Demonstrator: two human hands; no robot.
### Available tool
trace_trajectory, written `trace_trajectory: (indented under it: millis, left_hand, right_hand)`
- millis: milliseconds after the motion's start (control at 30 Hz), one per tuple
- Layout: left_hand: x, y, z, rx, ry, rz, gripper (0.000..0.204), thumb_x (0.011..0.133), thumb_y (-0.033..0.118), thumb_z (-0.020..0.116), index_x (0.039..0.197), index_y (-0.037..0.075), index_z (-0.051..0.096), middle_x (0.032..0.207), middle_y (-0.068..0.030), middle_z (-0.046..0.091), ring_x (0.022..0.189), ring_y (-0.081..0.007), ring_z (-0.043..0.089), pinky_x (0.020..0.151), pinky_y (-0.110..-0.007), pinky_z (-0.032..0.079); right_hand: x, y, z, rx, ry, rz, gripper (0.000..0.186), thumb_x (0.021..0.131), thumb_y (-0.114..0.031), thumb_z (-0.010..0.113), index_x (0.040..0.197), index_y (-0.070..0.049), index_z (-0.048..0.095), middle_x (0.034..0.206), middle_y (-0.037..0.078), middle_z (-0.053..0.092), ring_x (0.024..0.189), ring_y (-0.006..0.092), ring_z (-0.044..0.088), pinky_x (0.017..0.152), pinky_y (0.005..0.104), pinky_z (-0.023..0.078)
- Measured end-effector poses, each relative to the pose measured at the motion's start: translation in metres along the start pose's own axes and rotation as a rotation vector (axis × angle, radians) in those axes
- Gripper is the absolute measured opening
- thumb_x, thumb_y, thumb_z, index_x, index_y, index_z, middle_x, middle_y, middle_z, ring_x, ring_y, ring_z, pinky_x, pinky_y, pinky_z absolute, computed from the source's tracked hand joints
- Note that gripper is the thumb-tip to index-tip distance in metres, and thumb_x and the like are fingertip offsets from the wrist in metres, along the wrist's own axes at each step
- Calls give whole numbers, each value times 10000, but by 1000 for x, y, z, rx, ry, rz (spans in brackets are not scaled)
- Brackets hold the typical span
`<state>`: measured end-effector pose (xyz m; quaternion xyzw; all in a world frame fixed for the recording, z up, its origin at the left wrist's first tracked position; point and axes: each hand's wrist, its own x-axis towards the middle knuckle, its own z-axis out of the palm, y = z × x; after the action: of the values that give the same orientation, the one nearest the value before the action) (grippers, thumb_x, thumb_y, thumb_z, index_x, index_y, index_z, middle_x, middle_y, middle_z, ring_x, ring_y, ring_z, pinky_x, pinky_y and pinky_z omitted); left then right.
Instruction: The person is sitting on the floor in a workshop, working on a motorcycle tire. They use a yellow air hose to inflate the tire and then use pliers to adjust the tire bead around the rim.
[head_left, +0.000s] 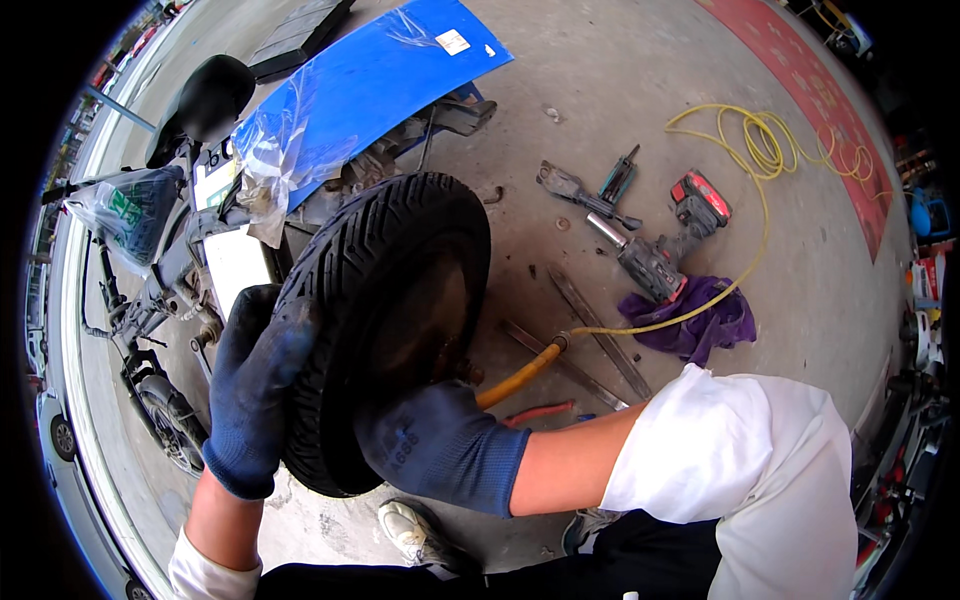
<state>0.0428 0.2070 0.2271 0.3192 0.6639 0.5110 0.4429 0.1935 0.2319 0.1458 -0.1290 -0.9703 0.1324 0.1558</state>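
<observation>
Black rubber scooter tyre, chunky tread and dusty metal hub, is held up over the concrete floor. Left hand in a dark blue knit glove grips the tread; right gloved hand clasps the rim by a yellow air hose.

There is one view, and it comes from a camera on the person's head. It looks down and a bit forward at the concrete floor. The picture is round like a fish's eye, so straight edges bend near the rim and the corners are black.

The camera is very near the black tyre, which fills the middle. The left hand comes up from 7 o'clock. The right hand comes in from 4 o'clock. Farther off, the power tool lies at 2 o'clock and the blue panel at 12 o'clock. No second view shares the scene.
</observation>
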Motion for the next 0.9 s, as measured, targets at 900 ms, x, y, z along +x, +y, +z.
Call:
trace_trajectory:
  millis: [900]
  left_hand:
    - [2, -5, -9, 106, 13, 16, 416, 883, 251, 635, 1183, -18, 532, 1065, -64, 598, 968, -132, 544, 894, -273, 426]
  right_hand:
    - [7, -6, 15, 234, -228, 127, 160, 845, -105, 530, 933, 13, 591, 746, 97, 640, 753, 146, 648, 658, 250, 540]
